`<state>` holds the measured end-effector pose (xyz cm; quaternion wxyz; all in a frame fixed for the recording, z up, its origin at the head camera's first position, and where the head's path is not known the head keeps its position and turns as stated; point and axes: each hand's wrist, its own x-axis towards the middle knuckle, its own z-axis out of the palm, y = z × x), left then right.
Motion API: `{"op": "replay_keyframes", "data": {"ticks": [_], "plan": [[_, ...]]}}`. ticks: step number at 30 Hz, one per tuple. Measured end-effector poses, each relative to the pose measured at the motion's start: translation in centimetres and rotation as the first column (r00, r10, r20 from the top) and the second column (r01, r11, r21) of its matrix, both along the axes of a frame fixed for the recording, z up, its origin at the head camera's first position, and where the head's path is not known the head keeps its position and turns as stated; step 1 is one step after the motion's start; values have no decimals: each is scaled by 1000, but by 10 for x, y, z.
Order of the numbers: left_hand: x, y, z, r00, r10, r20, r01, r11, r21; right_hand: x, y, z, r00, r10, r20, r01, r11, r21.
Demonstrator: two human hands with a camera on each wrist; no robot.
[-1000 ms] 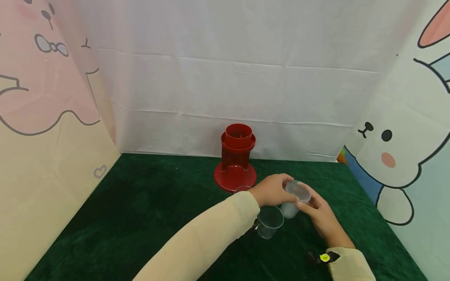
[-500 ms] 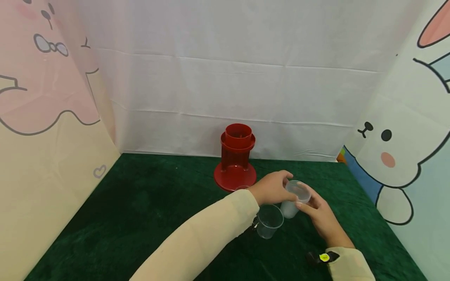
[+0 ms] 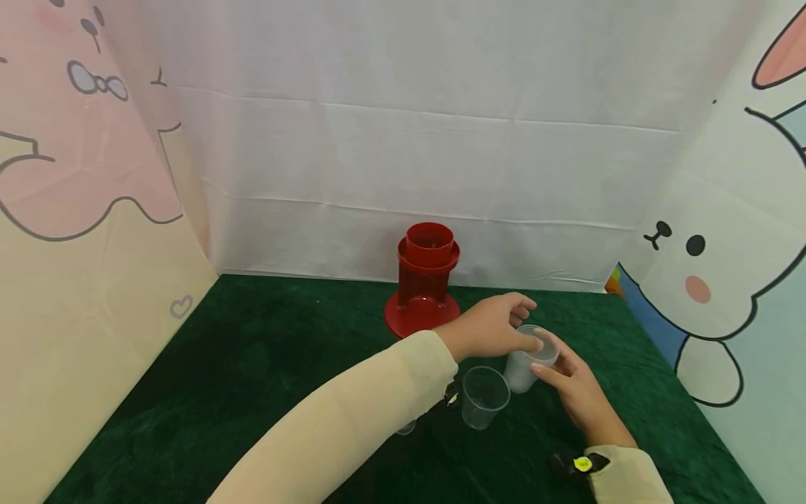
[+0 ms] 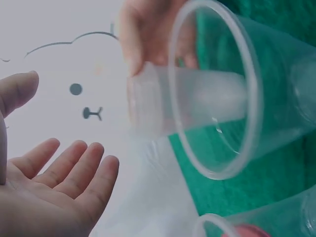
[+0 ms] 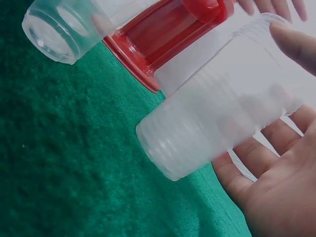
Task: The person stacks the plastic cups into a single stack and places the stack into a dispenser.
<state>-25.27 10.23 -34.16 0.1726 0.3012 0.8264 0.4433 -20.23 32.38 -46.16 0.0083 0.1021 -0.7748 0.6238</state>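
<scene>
My right hand (image 3: 576, 385) grips a nested stack of clear plastic cups (image 5: 207, 108) near its rim, thumb on one side and fingers on the other. The stack stands on the green cloth, its frosted wall showing stacked ridges. My left hand (image 3: 491, 327) is just above and left of that rim, its thumb overlapping the cup mouth in the head view. Its fingers (image 4: 81, 173) are spread and loosely bent, with nothing between them in the left wrist view. A single clear cup (image 3: 483, 406) stands upright just left of the stack, below my left wrist.
A red cylindrical stand (image 3: 423, 294) with a round base rises behind my left hand. Another clear cup (image 3: 406, 428) is mostly hidden under my left sleeve. White cloth (image 3: 378, 161) hangs along the back, with printed cloth at both sides.
My left hand has come away from the stack's rim, rising slightly with its fingers opening. Its forearm has shifted, covering the cup rim near the red base. My right hand stays put.
</scene>
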Motion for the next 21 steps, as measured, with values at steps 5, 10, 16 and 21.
{"op": "replay_keyframes", "data": {"ticks": [5,10,16,21], "plan": [[5,-12,10,1000,-28,10,27,997,72,1,1,1,1000,-4,1,4,1000,0],[9,-29,15,999,-34,32,28,988,149,2,-1,2,1000,-16,4,16,1000,-5],[21,-51,14,1000,-9,-29,15,976,218,0,-5,1,1000,-31,1,31,1000,3],[35,-74,5,1000,-25,9,21,953,302,0,-2,-1,999,-40,0,40,999,18]]}}
